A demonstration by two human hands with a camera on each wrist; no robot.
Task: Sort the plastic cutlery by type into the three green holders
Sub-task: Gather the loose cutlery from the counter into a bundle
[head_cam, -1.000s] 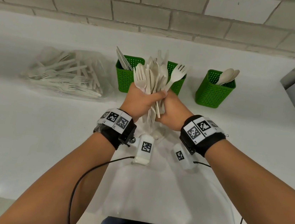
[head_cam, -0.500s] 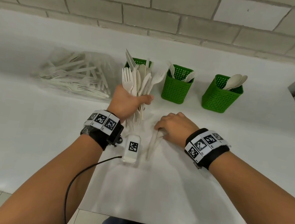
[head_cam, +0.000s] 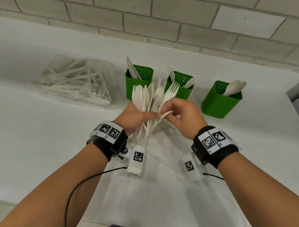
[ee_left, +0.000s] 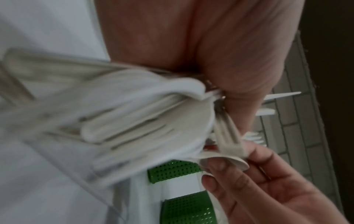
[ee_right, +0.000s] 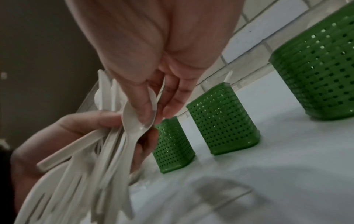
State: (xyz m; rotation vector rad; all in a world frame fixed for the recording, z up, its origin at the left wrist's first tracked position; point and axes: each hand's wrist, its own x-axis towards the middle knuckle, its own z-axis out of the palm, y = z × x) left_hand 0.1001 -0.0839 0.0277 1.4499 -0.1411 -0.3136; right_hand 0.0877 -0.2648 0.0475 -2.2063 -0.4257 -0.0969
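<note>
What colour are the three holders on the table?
Green, with small holes all over the holders; the head view shows it best.

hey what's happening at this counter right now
A person is sorting plastic cutlery. The left hand grips a mixed bundle of forks and spoons, while the right hand pinches one spoon at the bundle. Behind stand three green holders: knives, forks, spoons. A bag of more cutlery lies to the left.
</note>
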